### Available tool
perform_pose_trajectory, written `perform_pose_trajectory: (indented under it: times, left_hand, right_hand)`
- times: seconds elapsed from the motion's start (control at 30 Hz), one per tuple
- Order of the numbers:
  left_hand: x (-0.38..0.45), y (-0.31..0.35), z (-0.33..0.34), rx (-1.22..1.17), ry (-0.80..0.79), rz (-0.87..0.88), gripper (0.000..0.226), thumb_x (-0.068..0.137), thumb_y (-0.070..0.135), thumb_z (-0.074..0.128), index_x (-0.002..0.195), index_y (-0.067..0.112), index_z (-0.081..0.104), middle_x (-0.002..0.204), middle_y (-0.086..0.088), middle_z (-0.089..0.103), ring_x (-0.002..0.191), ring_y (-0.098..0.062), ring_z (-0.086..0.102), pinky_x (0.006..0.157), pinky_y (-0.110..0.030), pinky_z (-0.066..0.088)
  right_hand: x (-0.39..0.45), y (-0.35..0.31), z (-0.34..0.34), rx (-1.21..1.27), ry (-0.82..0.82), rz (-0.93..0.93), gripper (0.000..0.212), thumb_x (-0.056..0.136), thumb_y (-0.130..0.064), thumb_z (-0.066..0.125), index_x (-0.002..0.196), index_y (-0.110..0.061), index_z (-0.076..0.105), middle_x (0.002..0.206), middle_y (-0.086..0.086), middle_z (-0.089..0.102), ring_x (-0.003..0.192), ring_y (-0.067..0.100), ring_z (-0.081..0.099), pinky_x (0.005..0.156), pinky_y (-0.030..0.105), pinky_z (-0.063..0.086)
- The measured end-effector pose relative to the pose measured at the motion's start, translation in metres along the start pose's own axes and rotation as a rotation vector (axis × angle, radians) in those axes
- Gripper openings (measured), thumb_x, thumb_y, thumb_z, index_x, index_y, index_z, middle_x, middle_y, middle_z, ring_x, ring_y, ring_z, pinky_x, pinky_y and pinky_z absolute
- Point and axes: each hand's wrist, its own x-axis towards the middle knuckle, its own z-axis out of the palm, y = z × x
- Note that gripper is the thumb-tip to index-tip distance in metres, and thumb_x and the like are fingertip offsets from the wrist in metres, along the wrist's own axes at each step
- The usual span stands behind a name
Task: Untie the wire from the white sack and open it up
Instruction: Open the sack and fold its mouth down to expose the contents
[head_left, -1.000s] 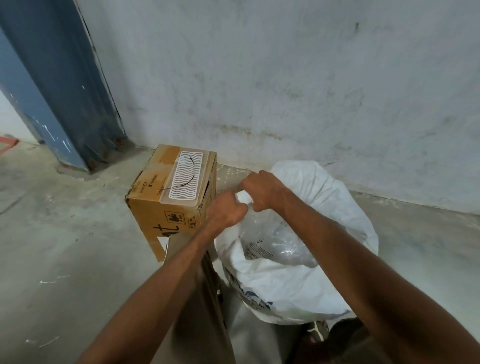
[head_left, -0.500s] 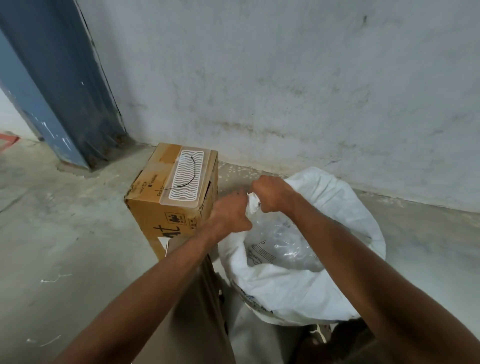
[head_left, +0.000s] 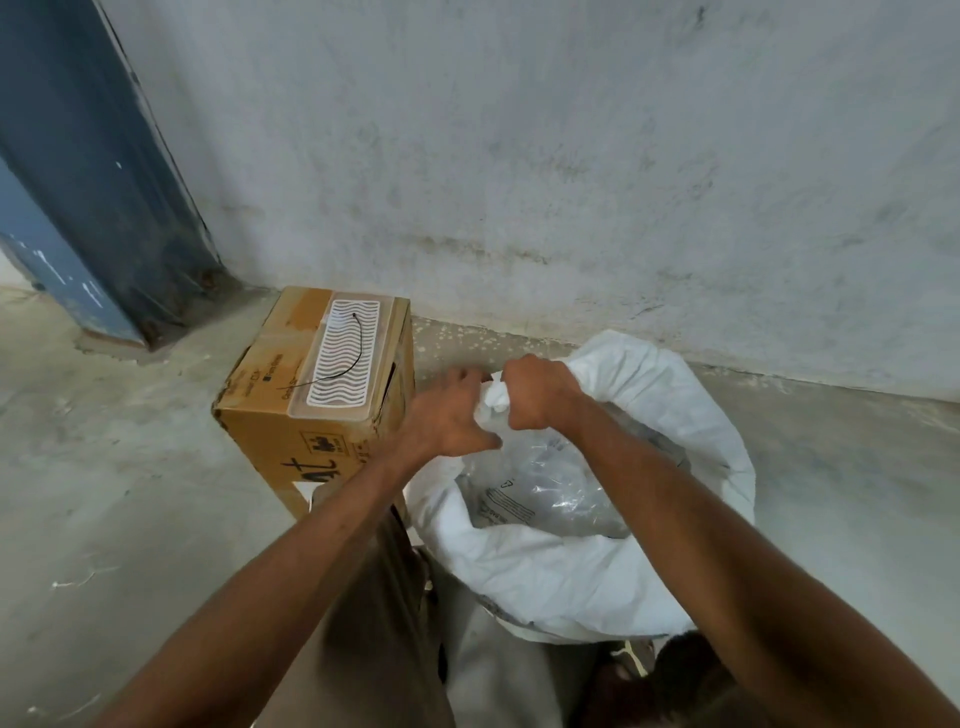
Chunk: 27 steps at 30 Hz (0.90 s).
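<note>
Woven white sack (head_left: 571, 582) slumps on the concrete floor (head_left: 114, 493) against the rough plastered wall (head_left: 571, 156), its mouth gaping over crinkled clear plastic (head_left: 540, 488). The right hand (head_left: 540, 395) fists a bunched wad of its rim; the left hand (head_left: 447, 415) hovers beside, fingers loosely spread. A thin dark wire (head_left: 353, 348) curls on a ribbed white tray (head_left: 343, 364) atop the cardboard box (head_left: 291, 415).

Concrete floor (head_left: 130, 493) bears cardboard box (head_left: 270, 415) and white sack (head_left: 571, 587).

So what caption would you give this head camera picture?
Right hand grips the bunched edge of the open white sack, left hand spread beside it, near a cardboard box.
</note>
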Motion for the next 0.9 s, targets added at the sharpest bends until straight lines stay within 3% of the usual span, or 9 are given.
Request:
perform_pose_trajectory:
  times: [0.13,0.2,0.3,0.37,0.47,0.57,0.67,0.8,0.9]
  left_hand:
    - [0.011,0.014,0.01,-0.077,0.031,-0.021,0.036,0.075,0.027,0.078,0.107,0.019,0.065,0.102,0.002,0.07,0.097,-0.023,0.069,0.07,-0.027,0.047]
    - [0.014,0.016,0.006,-0.176,-0.012,-0.049,0.02,0.075,0.018,0.077,0.09,0.02,0.064,0.087,0.003,0.066,0.088,-0.025,0.07,0.063,-0.025,0.043]
    - [0.021,0.013,-0.004,-0.483,-0.151,-0.184,0.033,0.072,0.008,0.083,0.103,0.01,0.072,0.093,-0.002,0.07,0.087,-0.024,0.067,0.059,-0.024,0.045]
    - [0.024,0.01,-0.005,-0.531,-0.23,-0.2,0.041,0.072,0.008,0.084,0.111,0.007,0.072,0.102,-0.005,0.073,0.091,-0.023,0.066,0.064,-0.024,0.048]
    - [0.026,0.011,-0.003,-0.09,-0.074,-0.114,0.059,0.07,0.032,0.085,0.118,0.012,0.058,0.109,-0.004,0.067,0.095,-0.025,0.064,0.074,-0.033,0.052]
    - [0.022,0.031,0.005,0.282,0.17,0.044,0.065,0.07,0.026,0.079,0.125,0.014,0.045,0.117,-0.008,0.055,0.103,-0.029,0.057,0.079,-0.038,0.048]
    - [0.025,0.048,0.009,0.254,0.214,0.108,0.051,0.076,0.015,0.069,0.123,0.015,0.049,0.112,-0.005,0.064,0.102,-0.026,0.061,0.071,-0.033,0.042]
    - [0.037,0.047,0.004,0.187,0.091,-0.013,0.036,0.082,0.026,0.068,0.117,0.021,0.065,0.106,-0.002,0.072,0.099,-0.028,0.069,0.081,-0.037,0.052]
    - [0.041,0.047,-0.006,0.185,0.038,-0.027,0.031,0.082,0.03,0.067,0.111,0.019,0.066,0.104,-0.003,0.071,0.097,-0.029,0.069,0.081,-0.037,0.054]
  right_hand:
    - [0.004,0.007,-0.007,0.013,-0.019,-0.047,0.036,0.065,-0.023,0.075,0.099,-0.018,0.064,0.083,-0.002,0.062,0.08,0.023,0.068,0.067,0.03,0.05]
    - [0.003,0.02,0.0,-0.098,0.083,-0.108,0.051,0.062,-0.025,0.077,0.112,-0.021,0.066,0.1,0.0,0.067,0.094,0.023,0.066,0.082,0.033,0.049]
    - [0.001,0.036,0.009,-0.251,0.152,-0.116,0.058,0.064,-0.027,0.078,0.12,-0.022,0.062,0.111,0.001,0.066,0.106,0.023,0.062,0.102,0.04,0.039]
    - [-0.002,0.041,0.011,-0.153,0.092,-0.033,0.051,0.07,-0.025,0.075,0.119,-0.021,0.062,0.11,0.004,0.068,0.1,0.024,0.066,0.09,0.036,0.047]
    - [-0.004,0.039,0.009,-0.047,0.054,0.044,0.042,0.073,-0.022,0.073,0.113,-0.015,0.062,0.102,0.008,0.065,0.089,0.026,0.066,0.072,0.033,0.049]
    - [-0.003,0.033,0.0,-0.028,0.042,0.03,0.028,0.071,-0.018,0.073,0.096,-0.016,0.058,0.079,0.001,0.055,0.074,0.024,0.058,0.065,0.031,0.046]
    - [0.001,0.034,-0.008,-0.008,0.001,-0.014,0.029,0.067,-0.017,0.073,0.084,-0.02,0.051,0.068,-0.006,0.045,0.069,0.02,0.053,0.063,0.03,0.045]
    - [-0.002,0.046,-0.004,-0.008,0.006,-0.051,0.046,0.06,-0.022,0.08,0.102,-0.02,0.063,0.088,-0.003,0.061,0.079,0.02,0.061,0.065,0.031,0.047]
    - [-0.006,0.057,-0.001,-0.23,0.072,-0.033,0.04,0.067,-0.025,0.079,0.106,-0.019,0.068,0.1,0.0,0.067,0.1,0.022,0.061,0.09,0.037,0.047]
